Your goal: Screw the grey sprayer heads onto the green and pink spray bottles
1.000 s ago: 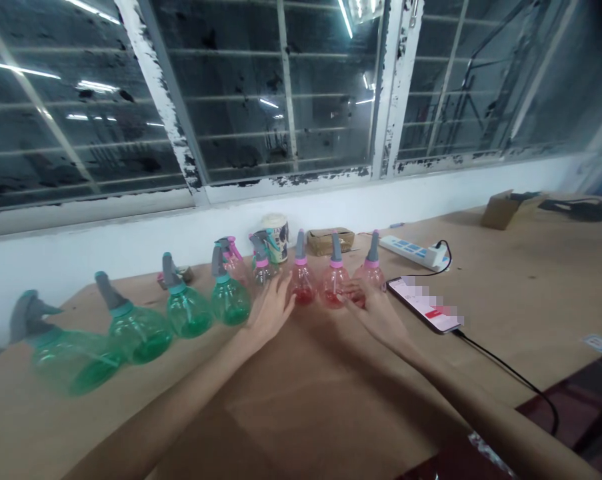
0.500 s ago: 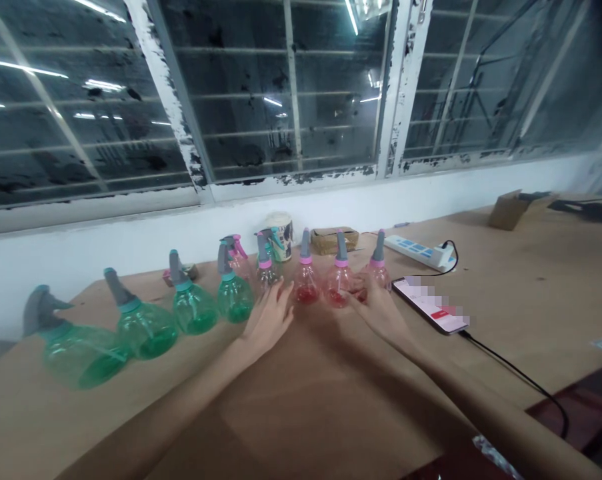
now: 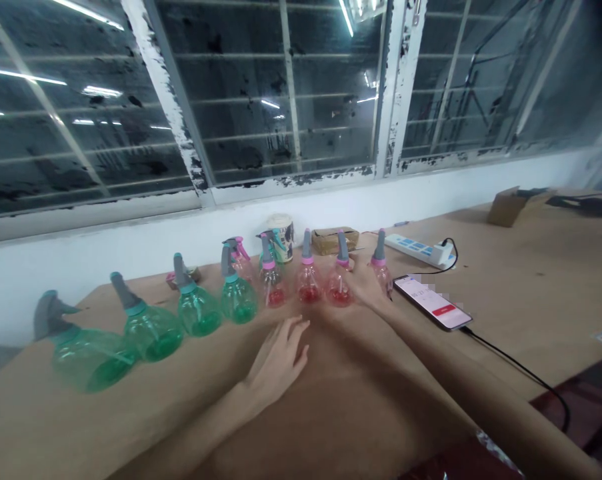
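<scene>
Partly hidden pink bottle (image 3: pixel 383 272), right fingers (image 3: pixel 359 275), grip unclear

I see streaks (image 3: pixel 102 91) glare in the dark window (image 3: pixel 331 147), soft shadows (image 3: pixel 375 367) on the table (image 3: pixel 511 280), the leftmost bottle (image 3: pixel 93 360) blurred, stretched.

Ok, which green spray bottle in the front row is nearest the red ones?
The rightmost green bottle, fourth from the left; it alone has a red bottle next to it.

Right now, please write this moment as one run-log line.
left hand: open, in front of spray-bottle row | right hand: at two rightmost pink-collared spray bottles, grip unclear | smartphone: screen lit, cable attached
</scene>
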Available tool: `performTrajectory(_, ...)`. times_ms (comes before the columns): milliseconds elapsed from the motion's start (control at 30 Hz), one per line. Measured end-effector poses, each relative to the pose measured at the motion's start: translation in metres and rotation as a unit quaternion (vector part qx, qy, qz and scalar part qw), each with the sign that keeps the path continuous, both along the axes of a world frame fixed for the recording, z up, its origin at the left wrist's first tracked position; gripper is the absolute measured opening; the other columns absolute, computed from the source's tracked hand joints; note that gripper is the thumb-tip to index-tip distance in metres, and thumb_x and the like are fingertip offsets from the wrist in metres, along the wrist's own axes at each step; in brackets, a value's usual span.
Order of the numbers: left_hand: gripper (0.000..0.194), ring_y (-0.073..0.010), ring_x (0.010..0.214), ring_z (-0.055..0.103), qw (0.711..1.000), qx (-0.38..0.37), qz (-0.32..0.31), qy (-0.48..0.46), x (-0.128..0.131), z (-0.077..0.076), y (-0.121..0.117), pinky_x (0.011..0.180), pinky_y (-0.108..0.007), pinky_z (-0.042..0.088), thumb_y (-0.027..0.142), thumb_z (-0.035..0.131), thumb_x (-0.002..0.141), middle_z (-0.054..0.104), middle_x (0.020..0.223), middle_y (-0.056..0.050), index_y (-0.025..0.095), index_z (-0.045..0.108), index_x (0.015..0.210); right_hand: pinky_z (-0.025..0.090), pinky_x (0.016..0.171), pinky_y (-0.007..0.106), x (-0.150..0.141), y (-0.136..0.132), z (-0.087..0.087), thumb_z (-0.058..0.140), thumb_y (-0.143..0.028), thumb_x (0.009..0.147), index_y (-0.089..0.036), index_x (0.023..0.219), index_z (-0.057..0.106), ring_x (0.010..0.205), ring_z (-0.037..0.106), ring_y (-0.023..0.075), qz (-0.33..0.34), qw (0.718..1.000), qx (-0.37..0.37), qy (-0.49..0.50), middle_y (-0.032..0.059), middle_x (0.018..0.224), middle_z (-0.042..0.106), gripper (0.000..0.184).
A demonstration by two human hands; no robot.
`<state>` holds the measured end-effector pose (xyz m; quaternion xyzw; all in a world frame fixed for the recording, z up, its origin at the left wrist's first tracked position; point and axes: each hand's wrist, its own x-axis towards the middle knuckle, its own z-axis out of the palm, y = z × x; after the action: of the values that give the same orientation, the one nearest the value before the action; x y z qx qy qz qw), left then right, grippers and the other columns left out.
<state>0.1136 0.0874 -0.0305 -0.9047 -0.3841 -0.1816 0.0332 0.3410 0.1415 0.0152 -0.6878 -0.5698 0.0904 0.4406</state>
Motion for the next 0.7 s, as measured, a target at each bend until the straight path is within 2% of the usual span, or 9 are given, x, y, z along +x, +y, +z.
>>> performTrajectory(100, 0.037, -0.0219, 0.111, 0.050, 0.999, -0.034, -0.014, -0.015, -0.002, -0.005, -0.013, 0.094, -0.040, 0.042, 0.018, 0.042, 0.084, 0.049, 0.122, -0.009, 0.020, 0.041, 0.120, 0.044, 0.069, 0.031, -0.001, 0.002, 0.001, 0.044, -0.036, 0.081, -0.013, 0.096, 0.061, 0.084, 0.063, 0.0261, -0.015, 0.999, -0.033, -0.017, 0.0123, 0.086, 0.067, 0.033)
performTrajectory(200, 0.036, -0.0212, 0.108, 0.052, 0.997, -0.067, -0.018, -0.040, -0.003, -0.003, -0.024, 0.093, -0.039, 0.043, 0.018, 0.042, 0.083, 0.051, 0.120, -0.007, 0.022, 0.042, 0.119, 0.043, 0.069, 0.032, -0.002, 0.001, 0.001, 0.045, -0.039, 0.080, -0.011, 0.097, 0.062, 0.084, 0.062, 0.0276, -0.033, 0.998, -0.052, -0.033, 0.0141, 0.085, 0.067, 0.036)
performTrajectory(300, 0.031, -0.0206, 0.105, 0.054, 0.991, -0.103, -0.012, -0.083, -0.002, 0.005, -0.032, 0.091, -0.039, 0.044, 0.020, 0.043, 0.084, 0.054, 0.116, -0.006, 0.023, 0.046, 0.114, 0.042, 0.068, 0.031, -0.002, -0.007, 0.001, 0.046, -0.045, 0.080, -0.014, 0.102, 0.060, 0.085, 0.062, 0.0268, -0.044, 0.995, -0.067, -0.061, 0.0123, 0.084, 0.067, 0.041)
performTrajectory(433, 0.027, -0.0211, 0.105, 0.054, 0.975, -0.151, 0.020, -0.160, -0.001, 0.022, -0.032, 0.092, -0.041, 0.043, 0.029, 0.042, 0.086, 0.056, 0.113, -0.005, 0.024, 0.046, 0.112, 0.040, 0.061, 0.028, -0.006, -0.031, 0.001, 0.043, -0.053, 0.080, -0.020, 0.102, 0.059, 0.078, 0.063, 0.0245, -0.031, 0.988, -0.099, -0.115, 0.0077, 0.079, 0.068, 0.042)
performTrajectory(567, 0.045, -0.0229, 0.116, 0.047, 0.947, -0.184, 0.049, -0.259, 0.005, 0.037, -0.024, 0.098, -0.043, 0.038, 0.041, 0.051, 0.080, 0.049, 0.127, -0.006, 0.025, 0.040, 0.121, 0.035, 0.054, 0.025, -0.022, -0.062, 0.004, 0.042, -0.057, 0.080, -0.021, 0.098, 0.059, 0.066, 0.062, 0.0206, 0.014, 0.987, -0.088, -0.133, 0.0038, 0.068, 0.066, 0.044)
performTrajectory(700, 0.065, -0.0265, 0.123, 0.041, 0.928, -0.204, 0.030, -0.309, 0.015, 0.052, -0.021, 0.102, -0.046, 0.033, 0.042, 0.060, 0.074, 0.040, 0.136, -0.009, 0.025, 0.032, 0.130, 0.032, 0.051, 0.023, -0.045, -0.084, 0.005, 0.047, -0.054, 0.079, -0.021, 0.091, 0.059, 0.061, 0.061, 0.0175, 0.087, 0.986, -0.074, -0.123, 0.0029, 0.068, 0.066, 0.037)
